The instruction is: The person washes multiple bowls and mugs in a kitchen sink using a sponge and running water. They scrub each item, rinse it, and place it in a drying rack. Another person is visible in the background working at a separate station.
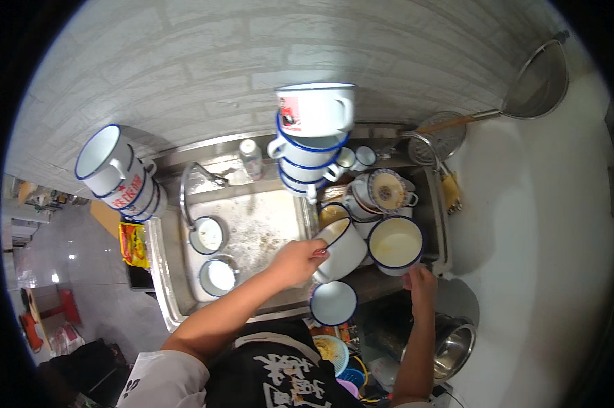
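My left hand (299,262) grips the handle side of a white enamel mug (345,257), tilted over the right basin. My right hand (421,283) holds a second enamel mug (395,241) with a dark blue rim; its mouth faces me and its inside looks yellowish. The two mugs are side by side. Beneath and behind them, the right sink basin (434,204) contains more used mugs and a patterned bowl (387,190). Another white mug (333,304) stands at the sink's front edge, below my left hand. Two mugs, one upper (208,235) and one lower (219,278), sit in the left basin (256,219).
A tall stack of enamel mugs (314,115) rises behind the basin divider, another stack (123,176) at the left corner. A curved faucet (183,191) arches over the left basin, near a plastic bottle (251,159). A long-handled strainer (536,84) leans at right; a metal pot (452,349) is below.
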Tool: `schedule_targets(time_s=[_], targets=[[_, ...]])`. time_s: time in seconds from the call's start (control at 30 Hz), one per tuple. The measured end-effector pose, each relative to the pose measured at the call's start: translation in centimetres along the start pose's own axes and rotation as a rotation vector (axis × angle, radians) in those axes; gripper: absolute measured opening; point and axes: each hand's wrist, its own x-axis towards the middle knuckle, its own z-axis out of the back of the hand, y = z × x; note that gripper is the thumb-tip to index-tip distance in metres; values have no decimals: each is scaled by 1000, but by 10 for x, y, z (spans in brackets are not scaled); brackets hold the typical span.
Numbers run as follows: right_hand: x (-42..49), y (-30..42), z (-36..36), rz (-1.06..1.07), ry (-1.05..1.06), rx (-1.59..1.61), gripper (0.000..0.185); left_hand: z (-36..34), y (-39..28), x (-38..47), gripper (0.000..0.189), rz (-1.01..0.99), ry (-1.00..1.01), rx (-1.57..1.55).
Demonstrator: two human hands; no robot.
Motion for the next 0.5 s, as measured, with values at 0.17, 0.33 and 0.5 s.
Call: schedule_targets(time_s=[0.17,0.33,0.5], targets=[[-34,42,-71,34,467,-93,35,92,49,-49,16,160,-60,303],[-20,73,-181,40,890,-456,44,100,147,-19,15,352,-26,662],[2,45,-312,-64,871,-787,32,75,223,33,18,337,1,748]])
